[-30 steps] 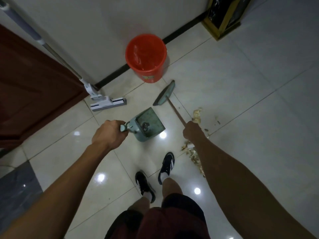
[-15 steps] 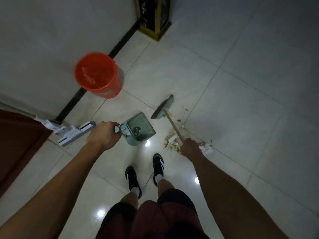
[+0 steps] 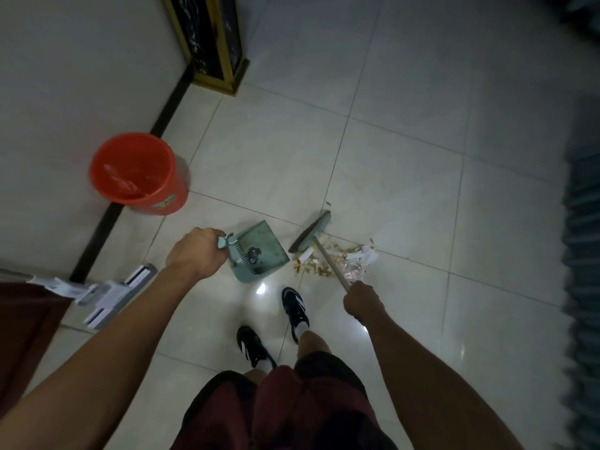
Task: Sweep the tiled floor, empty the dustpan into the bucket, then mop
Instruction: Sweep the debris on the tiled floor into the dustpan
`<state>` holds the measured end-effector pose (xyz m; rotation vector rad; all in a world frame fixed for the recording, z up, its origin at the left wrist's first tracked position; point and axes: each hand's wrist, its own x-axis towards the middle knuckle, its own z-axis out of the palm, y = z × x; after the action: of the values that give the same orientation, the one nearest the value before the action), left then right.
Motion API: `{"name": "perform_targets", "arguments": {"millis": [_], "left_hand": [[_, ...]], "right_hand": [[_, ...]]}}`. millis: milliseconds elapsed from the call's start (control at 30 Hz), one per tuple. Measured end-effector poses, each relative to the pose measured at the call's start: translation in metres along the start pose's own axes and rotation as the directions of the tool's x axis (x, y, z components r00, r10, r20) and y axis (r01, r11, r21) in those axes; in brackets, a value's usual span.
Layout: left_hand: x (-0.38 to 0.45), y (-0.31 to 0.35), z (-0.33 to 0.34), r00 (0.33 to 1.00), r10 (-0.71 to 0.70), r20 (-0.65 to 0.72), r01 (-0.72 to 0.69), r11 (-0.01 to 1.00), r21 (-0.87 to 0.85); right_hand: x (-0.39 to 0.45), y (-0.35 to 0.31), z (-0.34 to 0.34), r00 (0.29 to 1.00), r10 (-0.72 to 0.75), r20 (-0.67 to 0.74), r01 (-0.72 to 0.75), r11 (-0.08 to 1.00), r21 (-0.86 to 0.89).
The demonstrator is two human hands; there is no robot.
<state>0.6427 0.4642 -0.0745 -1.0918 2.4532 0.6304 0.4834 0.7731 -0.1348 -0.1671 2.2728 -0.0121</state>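
The dustpan hangs low over the tiled floor, its mouth turned toward the broom, whose head rests just beside it at the near edge of a litter pile of scraps and paper. The left hand, arm stretched forward and down, has its grip closed around the dustpan's handle; the right hand, arm likewise extended, is fisted around the broom's stick. The red bucket stands against the wall at the left, well apart from the dustpan, and the mop lies nearer, by the floor's left edge.
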Motion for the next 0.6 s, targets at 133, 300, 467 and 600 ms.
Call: {"name": "perform_targets", "arguments": {"millis": [133, 300, 467, 600], "left_hand": [[0.001, 0.003, -0.007, 0.999, 0.041, 0.002, -0.041, 0.999, 0.022], [0.013, 0.011, -0.018, 0.995, 0.095, 0.004, -0.095, 0.994, 0.056], [0.036, 0.025, -0.032, 0.993, 0.11, 0.031, -0.112, 0.991, 0.069], [0.062, 0.043, -0.044, 0.989, 0.136, 0.062, -0.143, 0.982, 0.123]], "right_hand": [[-0.015, 0.006, 0.014, 1.0, 0.025, -0.013, -0.025, 0.998, 0.062], [-0.011, -0.001, 0.011, 0.998, 0.05, -0.027, -0.043, 0.979, 0.2], [0.028, -0.019, -0.02, 0.999, 0.026, -0.02, -0.017, 0.933, 0.36], [0.064, -0.034, -0.048, 1.0, 0.007, 0.029, -0.02, 0.875, 0.484]]}}
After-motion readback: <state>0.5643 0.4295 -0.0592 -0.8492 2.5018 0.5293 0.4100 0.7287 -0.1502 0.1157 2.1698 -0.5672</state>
